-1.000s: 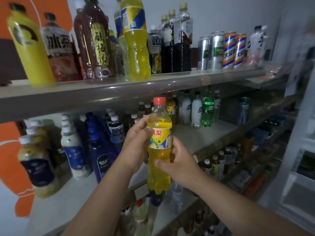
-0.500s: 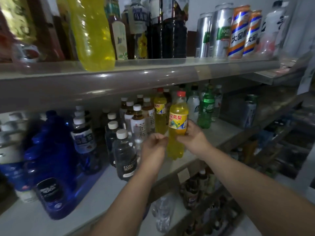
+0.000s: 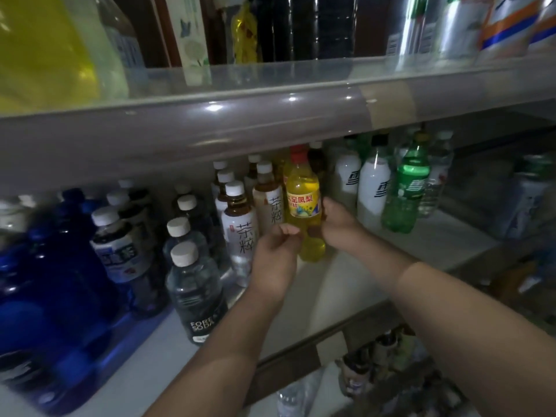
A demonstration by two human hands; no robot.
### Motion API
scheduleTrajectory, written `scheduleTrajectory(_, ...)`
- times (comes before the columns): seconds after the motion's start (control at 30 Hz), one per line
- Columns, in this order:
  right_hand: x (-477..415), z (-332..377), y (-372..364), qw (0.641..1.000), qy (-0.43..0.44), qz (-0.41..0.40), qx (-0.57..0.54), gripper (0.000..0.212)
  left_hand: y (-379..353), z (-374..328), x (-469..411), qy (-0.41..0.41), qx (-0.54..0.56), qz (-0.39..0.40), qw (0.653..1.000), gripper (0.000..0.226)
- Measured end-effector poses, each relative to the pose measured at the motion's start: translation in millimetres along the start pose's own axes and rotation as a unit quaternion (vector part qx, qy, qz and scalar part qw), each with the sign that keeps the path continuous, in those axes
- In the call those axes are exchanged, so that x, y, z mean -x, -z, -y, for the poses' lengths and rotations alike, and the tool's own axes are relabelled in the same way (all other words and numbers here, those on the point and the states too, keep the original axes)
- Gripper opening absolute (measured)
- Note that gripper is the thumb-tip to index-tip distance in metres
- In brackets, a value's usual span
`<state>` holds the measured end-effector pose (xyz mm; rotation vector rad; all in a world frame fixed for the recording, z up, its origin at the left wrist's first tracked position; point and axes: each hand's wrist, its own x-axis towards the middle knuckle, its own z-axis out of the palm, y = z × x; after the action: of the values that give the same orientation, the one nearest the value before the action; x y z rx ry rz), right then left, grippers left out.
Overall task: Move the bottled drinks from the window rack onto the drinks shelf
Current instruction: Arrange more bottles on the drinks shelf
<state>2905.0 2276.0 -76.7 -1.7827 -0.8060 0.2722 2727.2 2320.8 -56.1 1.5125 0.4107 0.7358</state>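
A yellow drink bottle (image 3: 303, 203) with a red cap and a yellow label stands upright in the middle tier of the drinks shelf (image 3: 346, 284), its base at the shelf surface. My right hand (image 3: 338, 225) grips its right side around the waist. My left hand (image 3: 275, 254) hovers at its lower left with fingers loosely curled and nothing held in them. The bottle is right next to a row of tea bottles (image 3: 240, 227), and its back is hidden among other bottles.
Clear soda bottles (image 3: 195, 290) and dark blue bottles (image 3: 45, 281) fill the left of this tier. White bottles (image 3: 373, 188) and a green bottle (image 3: 407, 191) stand to the right. The upper shelf's edge (image 3: 270, 124) hangs low overhead, carrying bottles and cans (image 3: 451, 28).
The yellow bottle has moved away from me and deeper under the upper shelf, down onto the middle tier. My left hand let go of it; my right hand still holds it.
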Motion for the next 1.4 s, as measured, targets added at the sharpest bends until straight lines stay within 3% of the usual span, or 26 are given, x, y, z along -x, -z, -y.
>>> scheduleTrajectory(0.27, 4.0, 4.9, 6.9, 1.000, -0.022, -0.007, 0.000, 0.046, 4.8, 0.6, 5.4, -0.008, 0.006, 0.023, 1.000, 0.025)
scheduleTrajectory(0.77, 19.9, -9.2, -5.5, 0.998, -0.028, -0.018, -0.055, 0.064, -11.2, 1.8, 11.0, 0.007, -0.005, 0.042, 0.999, 0.025)
scheduleTrajectory(0.9, 26.2, -4.8, -18.0, 0.951, -0.080, -0.005, -0.299, 0.031, -19.3, 3.5, 12.8, 0.011, -0.019, 0.049, 0.999, 0.021)
scheduleTrajectory(1.0, 32.7, -3.7, -27.8, 0.854, -0.096, -0.030, -0.511, 0.038, -22.5, 6.2, 14.0, 0.018, -0.021, 0.050, 0.998, 0.022)
scheduleTrajectory(1.07, 29.2, -5.5, -32.5, 0.818, -0.098, -0.035, -0.566, 0.042, -23.1, 8.3, 11.1, 0.025, -0.027, 0.055, 0.998, 0.021)
scheduleTrajectory(1.27, 21.9, -1.8, -42.2, 0.838, -0.140, -0.080, -0.522, 0.038, -19.2, 14.8, -7.1, 0.030, -0.026, 0.038, 0.998, 0.018)
scheduleTrajectory(1.33, 21.6, -2.4, -43.5, 0.859, -0.153, -0.112, -0.476, 0.032, -16.5, 16.8, -9.8, 0.030, -0.022, 0.040, 0.998, 0.020)
scheduleTrajectory(1.4, 21.8, -6.5, -38.8, 0.912, -0.139, -0.130, -0.363, 0.021, -14.6, 17.0, -10.3, 0.031, -0.030, 0.035, 0.998, 0.022)
